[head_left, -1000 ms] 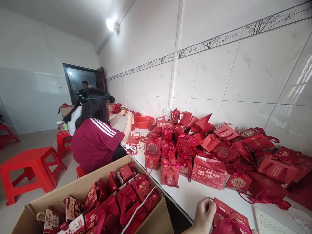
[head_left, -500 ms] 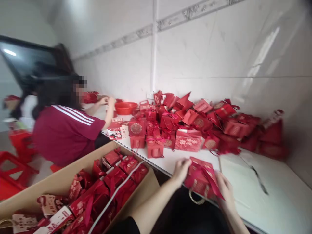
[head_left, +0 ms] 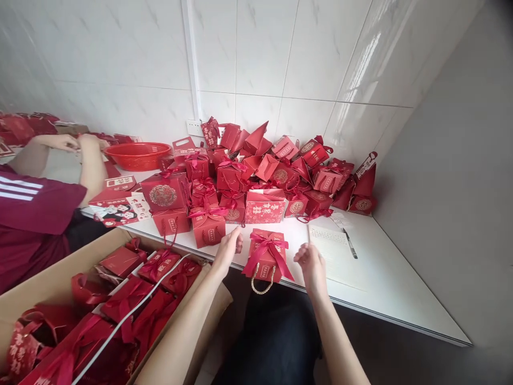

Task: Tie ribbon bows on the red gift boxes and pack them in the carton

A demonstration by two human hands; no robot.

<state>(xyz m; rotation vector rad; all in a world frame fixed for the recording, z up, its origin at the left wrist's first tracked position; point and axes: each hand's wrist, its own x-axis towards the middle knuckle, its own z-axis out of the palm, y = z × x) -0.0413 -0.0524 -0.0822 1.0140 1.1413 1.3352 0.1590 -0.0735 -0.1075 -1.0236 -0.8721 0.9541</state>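
A red gift box (head_left: 265, 259) with a magenta ribbon bow stands at the table's front edge, its twisted gold cord handle hanging over the edge. To its left is my left hand (head_left: 229, 250), empty, its fingers loosely bent and apart from the box. On the other side my right hand (head_left: 313, 266) hovers off the box, also empty, with loosely curled fingers. Behind my left hand stands another red box (head_left: 208, 230) with a ribbon bow.
Many red gift boxes (head_left: 280, 174) are heaped along the tiled wall. At right lie a paper pad (head_left: 328, 243) and a pen (head_left: 350, 244). An open carton (head_left: 108, 235) of red boxes stands at lower left, near a red basin (head_left: 138, 155) and a co-worker's arm (head_left: 90, 166).
Both my hands have let go of the ribboned gift box and moved apart; it now stands at the table edge. My view has turned right, toward the wall corner.
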